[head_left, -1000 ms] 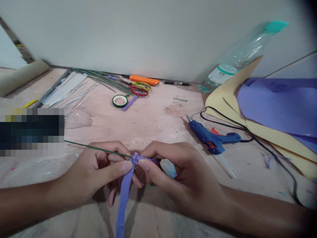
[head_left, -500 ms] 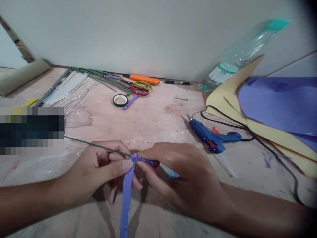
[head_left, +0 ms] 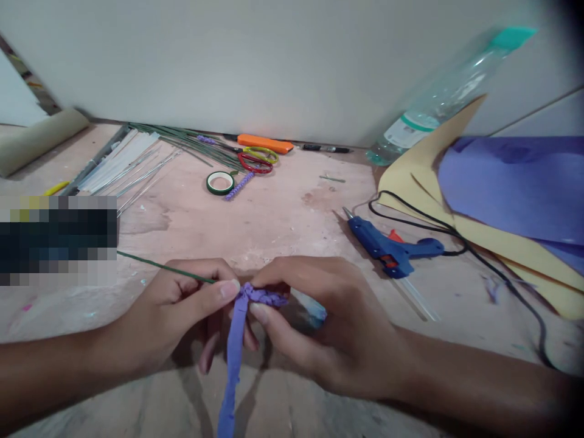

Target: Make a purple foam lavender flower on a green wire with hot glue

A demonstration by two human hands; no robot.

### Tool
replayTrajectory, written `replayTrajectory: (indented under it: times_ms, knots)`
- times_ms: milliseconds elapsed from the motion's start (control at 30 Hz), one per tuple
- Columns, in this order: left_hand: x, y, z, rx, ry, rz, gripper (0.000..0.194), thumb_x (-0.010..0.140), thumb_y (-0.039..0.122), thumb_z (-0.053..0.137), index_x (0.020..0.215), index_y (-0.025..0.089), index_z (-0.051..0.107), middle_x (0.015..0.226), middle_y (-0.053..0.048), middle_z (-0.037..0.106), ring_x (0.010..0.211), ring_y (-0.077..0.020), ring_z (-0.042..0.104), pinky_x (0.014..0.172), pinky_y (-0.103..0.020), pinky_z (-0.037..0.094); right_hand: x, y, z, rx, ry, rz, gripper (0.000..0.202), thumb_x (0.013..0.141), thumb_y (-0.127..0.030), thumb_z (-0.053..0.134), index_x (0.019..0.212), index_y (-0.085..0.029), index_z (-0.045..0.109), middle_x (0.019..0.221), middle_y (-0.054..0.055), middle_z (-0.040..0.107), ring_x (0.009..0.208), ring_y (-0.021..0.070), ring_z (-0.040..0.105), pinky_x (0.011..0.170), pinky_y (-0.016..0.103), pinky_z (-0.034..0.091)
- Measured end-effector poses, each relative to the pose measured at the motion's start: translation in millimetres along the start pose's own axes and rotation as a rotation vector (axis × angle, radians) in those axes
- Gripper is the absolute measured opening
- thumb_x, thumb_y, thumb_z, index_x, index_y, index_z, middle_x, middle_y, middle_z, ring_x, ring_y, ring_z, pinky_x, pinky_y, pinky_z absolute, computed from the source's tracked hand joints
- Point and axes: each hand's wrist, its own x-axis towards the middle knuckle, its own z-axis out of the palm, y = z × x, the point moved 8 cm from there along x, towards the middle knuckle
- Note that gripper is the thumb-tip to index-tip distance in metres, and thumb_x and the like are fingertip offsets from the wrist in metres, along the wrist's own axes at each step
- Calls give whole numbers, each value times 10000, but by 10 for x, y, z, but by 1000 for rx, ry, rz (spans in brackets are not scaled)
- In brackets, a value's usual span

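Observation:
My left hand [head_left: 182, 310] pinches a thin green stem [head_left: 159, 266] between thumb and fingers. The stem slants from the left to the purple wrapped end [head_left: 269, 297]. From the wrap a purple paper strip [head_left: 234, 359] hangs down toward the bottom edge. My right hand [head_left: 333, 322] is at the wrapped end, thumb below it and index finger above, the two a little apart around it. A pale blue piece [head_left: 314, 310] shows under the right palm.
A blue glue gun [head_left: 387, 249] with a black cord lies at the right, near yellow and purple sheets [head_left: 515, 188] and a leaning bottle [head_left: 438, 103]. Scissors [head_left: 255, 161], green tape [head_left: 220, 182], an orange cutter [head_left: 264, 143] and white sticks [head_left: 121, 161] lie further back.
The right thumb and index finger have parted, showing more of the purple wrap. The left thumb has shifted up and left, off the top of the strip onto the stem.

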Motion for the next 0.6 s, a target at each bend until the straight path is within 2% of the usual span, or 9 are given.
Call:
replayTrajectory:
  times_ms: [67, 133, 200, 367, 600]
  knots:
    - [-2, 4, -10, 18, 1, 10, 333, 946, 467, 721, 843, 150, 707, 731, -62, 795, 422, -67, 614, 419, -114, 498, 15, 23, 29, 146, -54, 25, 123, 985, -143, 556, 936, -162, 667, 747, 5, 749, 599, 91, 626, 595, 199, 498]
    - [3, 7, -18, 34, 2, 15, 316, 958, 454, 708, 855, 155, 704, 747, -63, 800, 418, -65, 611, 420, -119, 500, 22, 59, 38, 192, -67, 65, 211, 1023, -173, 519, 881, -151, 674, 720, 11, 743, 581, 84, 600, 581, 193, 485]
    - [8, 10, -24, 48, 8, 15, 309, 968, 445, 697, 859, 156, 702, 754, -67, 802, 416, -64, 609, 422, -120, 498, 22, 92, 28, 157, -46, 106, 236, 1021, -175, 531, 837, -150, 677, 691, 5, 729, 563, 79, 576, 563, 190, 468]
    - [7, 21, -30, 75, 21, 20, 340, 939, 481, 722, 847, 154, 708, 719, -54, 785, 409, -64, 596, 415, -120, 486, 17, 50, -4, 75, 11, 96, 172, 960, -122, 600, 820, -172, 686, 685, -11, 717, 569, 76, 587, 559, 186, 479]
    - [-3, 29, -44, 103, 67, 30, 332, 909, 473, 759, 804, 164, 697, 674, -37, 768, 417, -69, 583, 406, -127, 486, 10, -2, -3, -24, 10, 78, 172, 945, -125, 630, 796, -193, 681, 702, -20, 721, 575, 81, 619, 561, 188, 495]
